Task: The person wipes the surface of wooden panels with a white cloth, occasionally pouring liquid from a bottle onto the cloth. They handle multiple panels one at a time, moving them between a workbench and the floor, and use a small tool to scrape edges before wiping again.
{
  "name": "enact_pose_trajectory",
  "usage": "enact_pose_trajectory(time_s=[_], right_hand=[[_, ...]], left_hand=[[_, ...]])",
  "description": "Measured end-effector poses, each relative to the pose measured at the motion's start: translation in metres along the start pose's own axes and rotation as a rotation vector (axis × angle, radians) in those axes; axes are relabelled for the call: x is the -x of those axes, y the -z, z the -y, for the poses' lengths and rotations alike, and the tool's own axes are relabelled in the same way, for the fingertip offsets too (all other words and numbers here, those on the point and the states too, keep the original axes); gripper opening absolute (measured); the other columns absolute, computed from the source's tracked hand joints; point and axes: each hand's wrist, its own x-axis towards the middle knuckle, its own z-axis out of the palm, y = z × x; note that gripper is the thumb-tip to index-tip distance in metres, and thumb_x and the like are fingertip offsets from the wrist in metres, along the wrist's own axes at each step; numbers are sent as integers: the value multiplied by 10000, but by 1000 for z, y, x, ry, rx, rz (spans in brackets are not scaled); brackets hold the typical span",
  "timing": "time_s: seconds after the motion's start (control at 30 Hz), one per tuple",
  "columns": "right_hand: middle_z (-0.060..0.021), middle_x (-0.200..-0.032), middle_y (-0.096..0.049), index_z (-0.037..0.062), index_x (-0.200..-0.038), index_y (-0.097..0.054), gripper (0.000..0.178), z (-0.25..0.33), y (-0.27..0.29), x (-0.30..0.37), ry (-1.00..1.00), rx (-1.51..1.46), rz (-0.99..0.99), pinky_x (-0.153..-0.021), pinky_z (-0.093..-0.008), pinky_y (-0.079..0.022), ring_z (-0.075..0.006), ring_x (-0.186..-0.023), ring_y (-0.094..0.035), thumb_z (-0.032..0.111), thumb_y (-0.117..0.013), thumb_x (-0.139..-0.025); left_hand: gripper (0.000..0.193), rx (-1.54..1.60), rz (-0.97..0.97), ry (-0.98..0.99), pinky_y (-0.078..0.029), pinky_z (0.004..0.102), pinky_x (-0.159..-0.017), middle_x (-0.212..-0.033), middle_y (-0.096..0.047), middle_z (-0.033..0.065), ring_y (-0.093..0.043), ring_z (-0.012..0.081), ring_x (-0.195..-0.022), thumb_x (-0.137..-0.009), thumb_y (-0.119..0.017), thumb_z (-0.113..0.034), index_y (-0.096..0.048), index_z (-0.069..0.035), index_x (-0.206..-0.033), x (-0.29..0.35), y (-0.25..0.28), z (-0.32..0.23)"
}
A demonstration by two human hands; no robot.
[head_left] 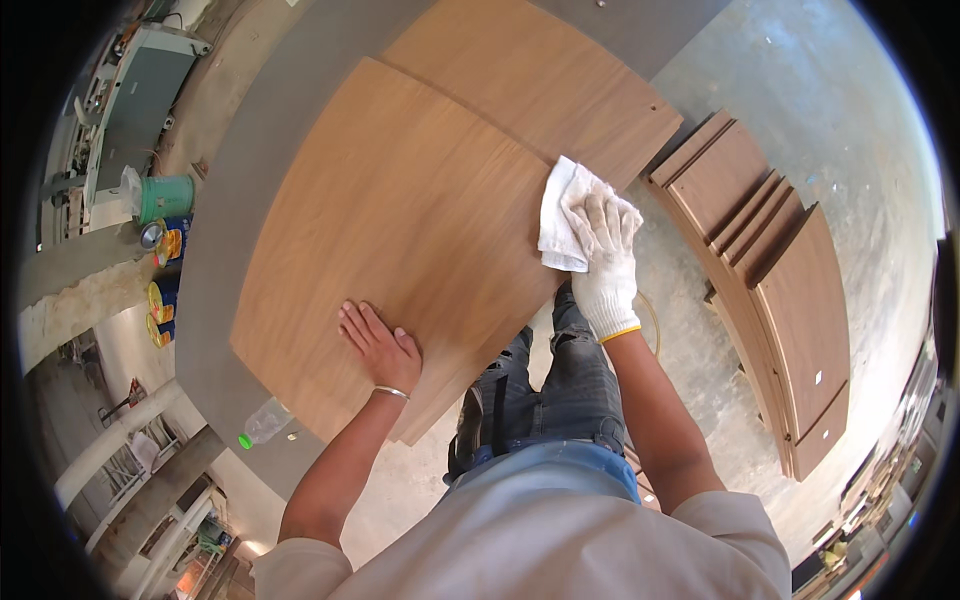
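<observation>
left hand: bare, fingers spread flat on the wooden panel, gripping nothing. right hand: gloved, grasping a white cloth at the panel's right edge.

Place: woodworking workshop | signs: wooden panel on grey worktable, stacked boards, cans, concrete floor

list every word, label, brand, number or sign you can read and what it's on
Nothing is legible.
White stickers on the stacked boards: too small to read.
Blue-and-yellow cans: labels too blurred.
Green bucket: any marking too blurred.
White cloth, wooden panel: no text visible.
</observation>
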Motion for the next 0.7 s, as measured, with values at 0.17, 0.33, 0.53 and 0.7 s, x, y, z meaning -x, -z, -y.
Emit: enact_pose_trajectory(time_s=[0.17, 0.33, 0.53, 0.7], right_hand=[[-174, -1663, -331, 171, -1441, -590, 588, 26, -11, 53, -137, -192, 35, -1267, -519, -225, -466, -1528, -259, 43, -590, -867], [-215, -1620, -345, 201, -1425, -603, 605, 41, -15, 115, 41, -251, 206, -1240, -484, -294, -449, -1520, -280, 155, -700, -830], [-184, -1176, -739, 85, -1296, -693, 455, 17, -8, 194, -872, -705, 584, -997, -366, -518, -329, -1140, -694, 220, -677, -862], [-99, -1009, -736, 46, -1219, -725, 417, -60, -1, 281, -980, -837, 274, -845, -334, -514, -205, -963, -676, 232, -675, -849]], left_hand=[[850, 38, 162, -325, -9, 721, -1215, -1681, -128, 337, -68, 540, -1559, -938, -545, -386, -255, 95, -1576, 15, 13, -50], [1043, 107, 226, -273, 29, 754, -1191, -1684, -102, 337, -6, 512, -1572, -857, -674, -541, -262, 91, -1577, 29, 21, -91], [1092, 34, 294, -230, 33, 752, -1192, -1698, -78, 314, 12, 489, -1581, -832, -703, -559, -238, 72, -1592, 33, 17, -95], [815, -226, 260, -207, 5, 757, -1197, -1700, -106, 304, -43, 490, -1580, -961, -576, -335, -246, 40, -1604, 69, -3, -107]])
